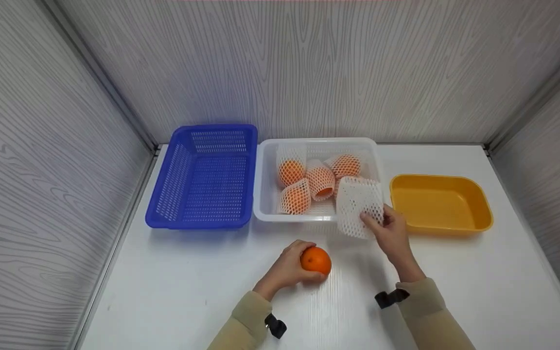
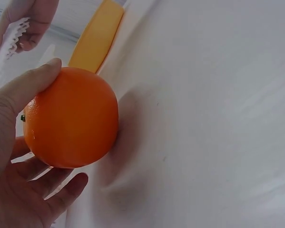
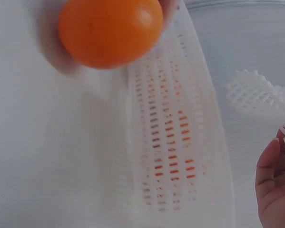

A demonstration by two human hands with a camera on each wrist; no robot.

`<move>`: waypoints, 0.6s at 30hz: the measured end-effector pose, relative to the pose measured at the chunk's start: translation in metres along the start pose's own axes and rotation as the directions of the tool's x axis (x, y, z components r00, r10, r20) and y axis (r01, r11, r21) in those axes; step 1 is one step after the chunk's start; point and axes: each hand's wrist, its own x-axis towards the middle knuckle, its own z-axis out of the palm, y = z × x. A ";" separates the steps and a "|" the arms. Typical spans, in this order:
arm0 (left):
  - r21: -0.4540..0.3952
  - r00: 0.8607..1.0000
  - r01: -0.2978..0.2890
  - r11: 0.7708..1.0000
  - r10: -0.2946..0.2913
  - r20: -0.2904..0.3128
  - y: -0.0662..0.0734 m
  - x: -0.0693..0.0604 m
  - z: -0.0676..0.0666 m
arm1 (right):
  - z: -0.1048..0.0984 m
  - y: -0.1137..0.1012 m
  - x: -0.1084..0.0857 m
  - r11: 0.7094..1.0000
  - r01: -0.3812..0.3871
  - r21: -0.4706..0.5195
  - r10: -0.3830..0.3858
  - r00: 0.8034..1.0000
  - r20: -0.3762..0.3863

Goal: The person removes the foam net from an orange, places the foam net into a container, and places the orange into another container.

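Orange point(image 1: 319, 261) pt. hidden, L hand point(image 1: 288, 266) gripping it, R hand point(image 1: 393, 236) pinching net point(image 1: 355, 197), cut off in R cam

Grey wood-grain walls point(image 1: 280, 68) border a white table point(image 1: 163, 282)

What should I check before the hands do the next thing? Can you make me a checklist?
1. Left hand has a good hold on the bare orange: ok, thumb and fingers are around it.
2. White foam net is off that orange: ok, the right hand pinches it.
3. Net is away from the white basket: cannot tell; it overlaps the front right corner in the head view, but touching isn't clear.
4. Fruits in the white basket are all unwrapped: not ok, the ones we can see wear nets.
5. Every fruit there can be counted: cannot tell, the held net hides part.
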 end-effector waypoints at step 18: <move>-0.005 0.999 -0.029 1.000 0.029 0.014 0.000 0.000 0.007 | -0.099 0.005 0.049 0.929 -0.321 -0.186 0.266 0.926 -0.268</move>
